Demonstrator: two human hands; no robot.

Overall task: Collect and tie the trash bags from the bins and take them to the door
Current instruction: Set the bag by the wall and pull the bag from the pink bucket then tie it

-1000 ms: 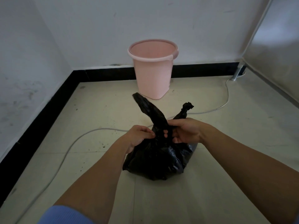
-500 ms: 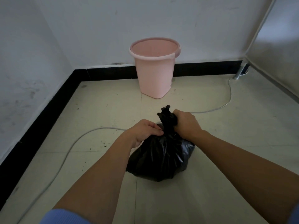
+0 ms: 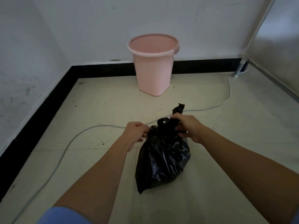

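Observation:
A black trash bag (image 3: 163, 160) sits on the tiled floor in front of me, its top gathered into twisted ends. My right hand (image 3: 188, 127) grips one twisted end at the bag's neck, and the tip of that end sticks up past my fingers. My left hand (image 3: 136, 131) pinches the bag's neck from the left side with curled fingers. A small loop of black plastic shows between the two hands. A pink bin (image 3: 153, 63) stands behind the bag against the back wall, with no bag inside it.
A grey cable (image 3: 68, 146) runs across the floor from the left front to a metal leg (image 3: 238, 70) at the back right. A black skirting board (image 3: 42, 113) lines the white walls. A grey panel (image 3: 275, 42) stands at right.
The two long bag ends have been crossed and drawn together into a knot at the neck. My hands moved apart slightly, and the bag now stands taller and narrower.

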